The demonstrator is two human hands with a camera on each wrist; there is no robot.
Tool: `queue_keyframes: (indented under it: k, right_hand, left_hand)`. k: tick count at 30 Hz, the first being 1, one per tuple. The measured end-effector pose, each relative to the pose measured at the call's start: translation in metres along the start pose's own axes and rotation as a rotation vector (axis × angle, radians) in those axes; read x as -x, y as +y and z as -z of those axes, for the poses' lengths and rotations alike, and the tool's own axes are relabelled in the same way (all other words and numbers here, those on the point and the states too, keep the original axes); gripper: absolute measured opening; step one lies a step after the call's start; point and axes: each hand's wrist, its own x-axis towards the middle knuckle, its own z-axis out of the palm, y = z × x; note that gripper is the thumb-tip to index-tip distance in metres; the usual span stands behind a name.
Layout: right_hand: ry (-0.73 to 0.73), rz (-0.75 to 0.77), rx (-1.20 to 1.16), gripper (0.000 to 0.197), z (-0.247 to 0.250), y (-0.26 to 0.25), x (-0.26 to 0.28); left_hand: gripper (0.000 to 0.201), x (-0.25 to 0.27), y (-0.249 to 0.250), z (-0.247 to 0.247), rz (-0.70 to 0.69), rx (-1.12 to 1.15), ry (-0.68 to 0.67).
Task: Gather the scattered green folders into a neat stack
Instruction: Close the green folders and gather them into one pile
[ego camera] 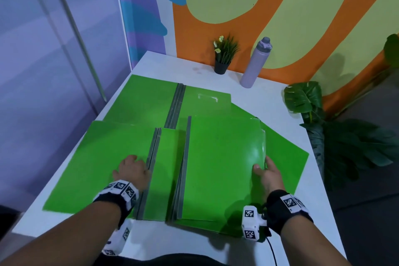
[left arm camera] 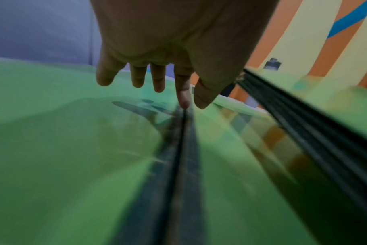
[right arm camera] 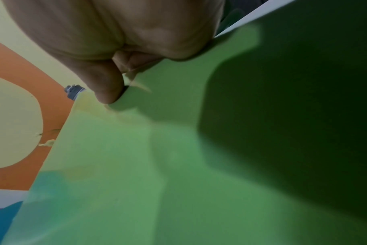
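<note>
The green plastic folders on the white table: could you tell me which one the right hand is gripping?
The closed green folder nearest the right hand, pinched at its right edge; the other folders lie spread open.

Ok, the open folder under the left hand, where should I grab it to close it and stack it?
Take the open folder by its left cover's free outer edge, coming from the left. It lies flat with its grey spine to the right, under the left hand, so that cover can swing over the spine.

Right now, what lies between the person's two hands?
In the head view, a grey folder spine and green cover lie between the left hand and right hand.
</note>
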Motion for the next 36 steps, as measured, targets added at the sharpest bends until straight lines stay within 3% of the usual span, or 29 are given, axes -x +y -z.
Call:
queue_keyframes:
  k: [3, 6, 11, 14, 20, 25, 27, 30, 33, 36]
  right_hand:
    - [-0.007, -0.017, 0.014, 0.068, -0.004, 0.003, 0.002]
    - [-0.007, -0.032, 0.029, 0.066, -0.001, 0.005, 0.006]
    - [0.004, -0.096, -0.016, 0.067, 0.009, 0.008, 0.01]
    - [-0.002, -0.11, -0.047, 0.066, 0.011, 0.009, 0.014]
    - [-0.011, -0.097, -0.187, 0.067, 0.01, 0.002, 0.016]
    - [-0.006, -0.078, -0.3, 0.058, 0.0, -0.008, 0.01]
    - [0.006, -0.027, -0.315, 0.045, -0.005, -0.016, 0.007]
    - [0.0, 0.001, -0.372, 0.042, -0.01, -0.025, 0.005]
    - [-0.017, -0.006, -0.384, 0.043, -0.013, -0.029, 0.006]
    - [-0.043, -0.019, -0.34, 0.043, -0.015, -0.025, 0.006]
  left_hand:
    - [0.056, 0.005, 0.018, -0.016, 0.006, 0.002, -0.023]
    - [0.066, 0.007, 0.019, -0.023, 0.094, -0.028, -0.014]
    - [0.045, -0.002, 0.006, -0.02, 0.179, 0.15, -0.157]
    - [0.025, -0.003, 0.007, -0.007, 0.168, 0.291, -0.168]
    - [0.008, 0.031, 0.031, 0.07, -0.078, 0.559, 0.246]
    - [0.015, 0.078, 0.047, 0.144, -0.323, 0.651, 0.421]
    - [0.032, 0.08, 0.051, 0.156, -0.32, 0.761, 0.388]
    - [0.054, 0.069, 0.054, 0.148, -0.275, 0.923, 0.225]
    - [0.057, 0.061, 0.063, 0.128, -0.254, 1.083, 0.021]
    - [0.051, 0.06, 0.08, 0.111, -0.258, 1.06, -0.124]
